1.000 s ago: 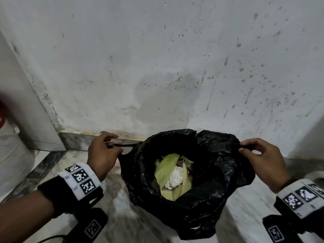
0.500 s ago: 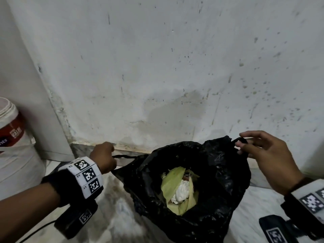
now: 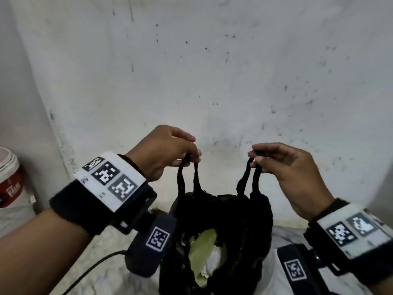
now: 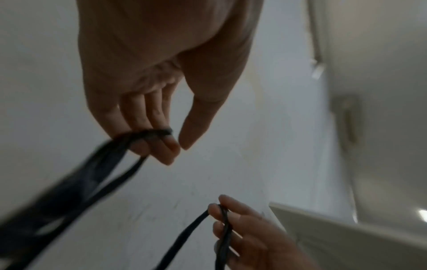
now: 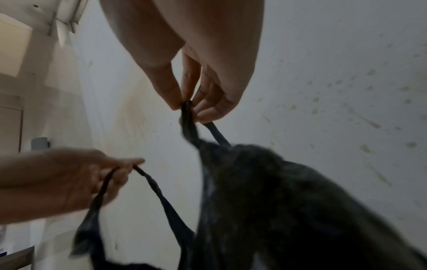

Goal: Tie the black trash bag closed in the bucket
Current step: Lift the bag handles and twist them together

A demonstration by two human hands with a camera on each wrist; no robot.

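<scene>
Black trash bag (image 3: pixel 223 226) handles looped over left hand (image 3: pixel 163 152), right hand (image 3: pixel 291 169) fingers

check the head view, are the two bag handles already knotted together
No: the left hand and right hand each hold a separate handle loop of the black trash bag, with a clear gap between them.

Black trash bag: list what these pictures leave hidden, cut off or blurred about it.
- Bucket: not seen in any view; in the head view the black trash bag covers where it would stand.
- Bag's bottom: cut off by the lower edge of the head view.
- Contents: only a green leaf and white wad show; bag folds hide the rest.
- Bag surface: motion-blurred in both wrist views.
</scene>
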